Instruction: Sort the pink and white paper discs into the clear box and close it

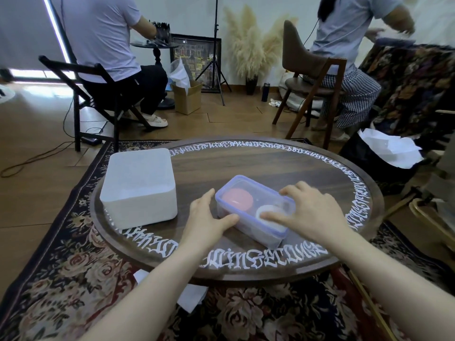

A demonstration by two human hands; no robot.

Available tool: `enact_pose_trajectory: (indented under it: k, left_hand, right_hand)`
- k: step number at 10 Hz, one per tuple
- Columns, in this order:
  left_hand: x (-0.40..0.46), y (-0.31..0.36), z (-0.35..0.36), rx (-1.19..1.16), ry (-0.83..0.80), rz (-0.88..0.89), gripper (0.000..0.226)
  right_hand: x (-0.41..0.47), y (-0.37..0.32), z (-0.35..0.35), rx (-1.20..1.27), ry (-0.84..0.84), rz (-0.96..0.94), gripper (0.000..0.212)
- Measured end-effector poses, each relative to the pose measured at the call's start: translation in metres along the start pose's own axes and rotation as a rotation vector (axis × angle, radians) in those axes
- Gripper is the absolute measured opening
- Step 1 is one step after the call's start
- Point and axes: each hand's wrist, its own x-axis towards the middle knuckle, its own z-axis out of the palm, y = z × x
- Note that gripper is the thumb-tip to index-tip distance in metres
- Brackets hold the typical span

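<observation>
Head view: clear box (254, 212) sits center frame on the surface (246, 163), pink discs (237, 200) and white discs (269, 216) already inside, lid on. Left hand (206, 219) steadies its side, fingers relaxed; right hand (307, 212) presses flat on top. Looks like closing time, probably snapping the latches next.

White bin (139, 188) crowds the clear box (254, 210) leftward; rightward open tabletop (320, 173).
</observation>
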Motion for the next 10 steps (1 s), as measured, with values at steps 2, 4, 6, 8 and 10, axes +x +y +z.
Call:
enact_pose_trajectory:
  k: [2,4,6,8,10]
  left_hand:
    - [0.013,-0.018,0.000,0.370,-0.081,0.149,0.080]
    - [0.009,-0.010,0.013,0.456,0.072,0.265,0.054]
    - [0.012,-0.004,0.024,0.596,0.075,0.274,0.053]
    - [0.010,0.020,0.027,0.696,0.017,0.172,0.046]
    - [-0.004,0.036,0.016,0.802,0.058,0.200,0.038]
  right_hand:
    - [-0.011,-0.001,0.014,-0.018,-0.075,-0.227,0.051]
    - [0.013,0.029,0.040,0.241,0.052,-0.303,0.032]
    - [0.036,0.023,0.057,0.517,0.059,-0.155,0.048]
    - [0.049,0.008,0.051,0.462,-0.116,-0.118,0.056]
    - [0.033,0.000,0.026,0.257,-0.182,-0.117,0.066]
